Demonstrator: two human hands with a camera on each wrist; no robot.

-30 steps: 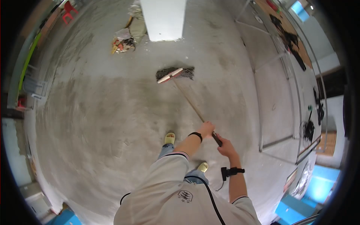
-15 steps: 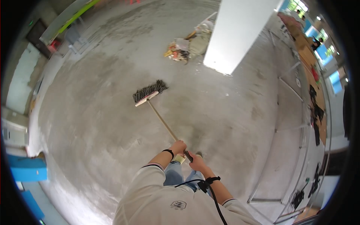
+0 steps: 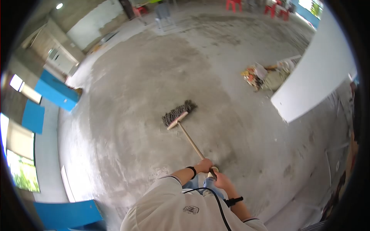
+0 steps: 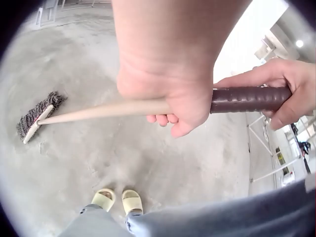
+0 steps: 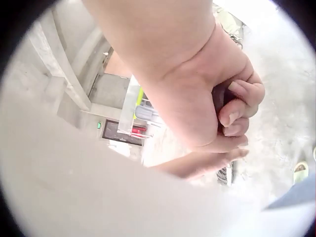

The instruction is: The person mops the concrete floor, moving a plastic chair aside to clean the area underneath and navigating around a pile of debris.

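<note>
Mop head: dark strands on the concrete floor [image 3: 135,77], ahead of the 2 hands, floor surrounding it.
Left hand [image 3: 203,166]: fingers clamped round the wooden handle [image 3: 190,142], beside the brown ribbed grip [image 4: 249,100].
Right hand [image 3: 222,180]: fingers curled tightly round that grip.
Pillar edge: white pillar [image 3: 318,73] on the right, well apart from the mop [image 3: 179,114]; debris pile [image 3: 252,77] beside its base.
Open room: floor reaches left toward a blue panel [image 3: 56,89].

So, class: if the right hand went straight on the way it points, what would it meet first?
Probably the left hand, which grips the mop handle just ahead of the right hand; how wide the gap is, if any, is unclear.
</note>
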